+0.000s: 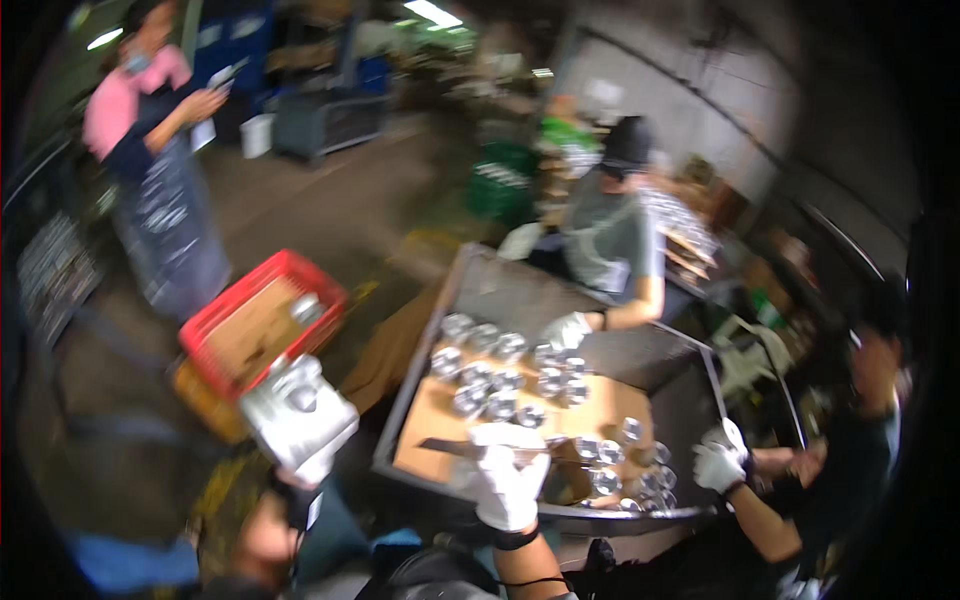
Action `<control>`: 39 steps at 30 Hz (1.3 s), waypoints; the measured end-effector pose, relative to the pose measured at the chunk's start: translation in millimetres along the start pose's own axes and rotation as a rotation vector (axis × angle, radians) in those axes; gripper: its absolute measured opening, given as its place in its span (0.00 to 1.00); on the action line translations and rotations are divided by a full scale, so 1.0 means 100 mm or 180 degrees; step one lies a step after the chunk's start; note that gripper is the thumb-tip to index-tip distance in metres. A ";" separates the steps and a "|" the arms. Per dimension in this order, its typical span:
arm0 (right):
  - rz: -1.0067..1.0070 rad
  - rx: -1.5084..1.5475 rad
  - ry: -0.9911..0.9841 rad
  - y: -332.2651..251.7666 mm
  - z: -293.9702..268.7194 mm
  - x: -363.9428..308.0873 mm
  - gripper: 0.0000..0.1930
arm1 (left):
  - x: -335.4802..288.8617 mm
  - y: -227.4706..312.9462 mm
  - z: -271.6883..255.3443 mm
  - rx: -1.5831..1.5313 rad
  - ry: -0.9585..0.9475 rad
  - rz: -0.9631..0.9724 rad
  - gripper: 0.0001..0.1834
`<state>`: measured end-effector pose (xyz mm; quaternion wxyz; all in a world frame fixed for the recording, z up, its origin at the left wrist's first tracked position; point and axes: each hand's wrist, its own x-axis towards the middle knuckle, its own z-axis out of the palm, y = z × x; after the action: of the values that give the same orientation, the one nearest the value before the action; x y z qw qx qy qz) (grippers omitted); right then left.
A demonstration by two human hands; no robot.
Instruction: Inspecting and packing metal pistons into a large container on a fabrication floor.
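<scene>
My left hand (pixel 314 468), in a white glove, is closed under a silvery block-shaped metal casting (pixel 298 415) beside the red crate; the casting hides most of its fingers. Over the near edge of the metal bin, my right hand (pixel 508 492), also gloved in white, is wrapped round a long, narrow, dark flat tool (pixel 445 446) whose exact kind is blurred. Its dark end points left. Beyond that hand, several shiny round metal parts (pixel 485 376) stand in groups on brown cardboard (pixel 425 445) inside the bin.
A red crate (pixel 215 345) at left holds cardboard and a metal part (pixel 305 308). The grey bin (pixel 400 400) has raised walls. Across it, a person (pixel 610 235) reaches in; another person (pixel 860 450) works at right. A person in an apron (pixel 165 215) stands far left.
</scene>
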<state>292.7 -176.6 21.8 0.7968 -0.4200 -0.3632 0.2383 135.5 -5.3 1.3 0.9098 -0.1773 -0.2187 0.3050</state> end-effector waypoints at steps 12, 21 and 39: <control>-0.1946 -0.1446 -0.2252 0.11 0.60 -0.21 0.17 | -0.01 -0.10 -0.20 -0.0312 -0.0817 -0.0177 0.07; -0.2090 -0.1563 -0.1926 0.13 0.55 -0.18 0.17 | 0.11 -0.24 -0.13 0.0000 -0.0674 -0.0284 0.12; -0.2287 -0.1861 -0.1796 0.32 0.61 -0.13 0.21 | 0.14 -0.40 0.04 -0.0440 -0.0293 -0.0198 0.15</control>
<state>235.2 -138.2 13.1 0.5496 -0.3933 -0.7349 -0.0566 163.0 -25.4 26.8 0.8934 -0.2186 -0.2863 0.2685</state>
